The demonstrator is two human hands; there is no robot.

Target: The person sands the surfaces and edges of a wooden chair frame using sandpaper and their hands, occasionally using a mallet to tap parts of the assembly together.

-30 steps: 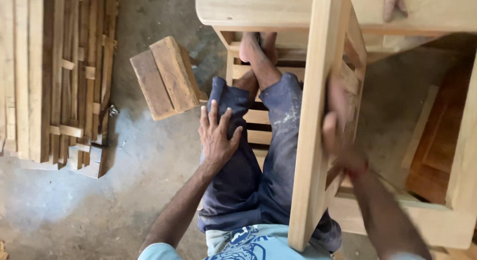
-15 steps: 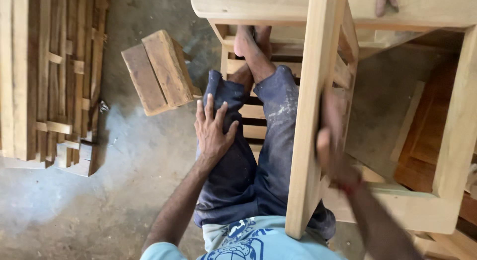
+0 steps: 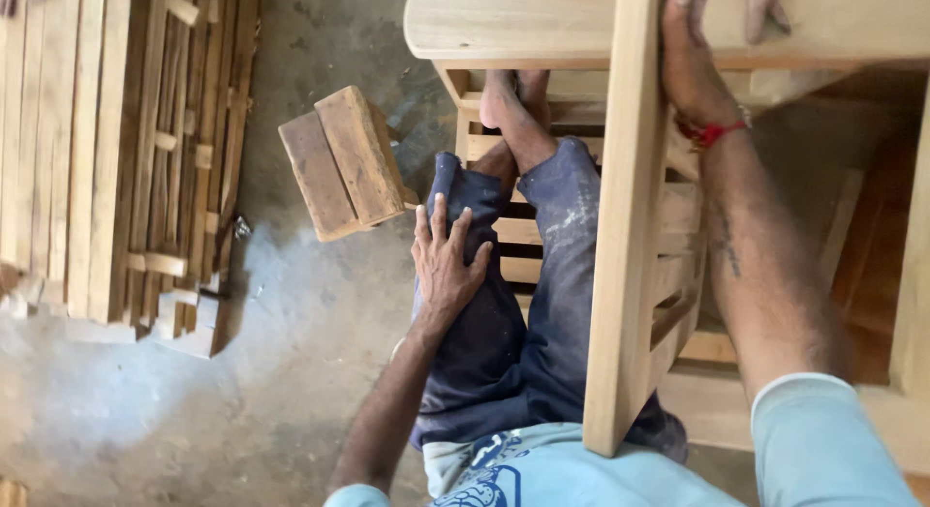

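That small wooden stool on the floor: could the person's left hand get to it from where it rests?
Probably yes. The left hand lies flat on the person's trouser leg, and the wooden stool stands just beyond its fingertips on the floor, with nothing visible between them.

pale blue t-shirt point(image 3: 572, 468), dusty navy trousers point(image 3: 523, 313), red wrist thread point(image 3: 712, 132).

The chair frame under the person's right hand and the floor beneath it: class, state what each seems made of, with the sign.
Chair frame: pale, seemingly unfinished wood, matte with faint grain lines. Floor: probably bare concrete, grey, rough and dust-streaked.
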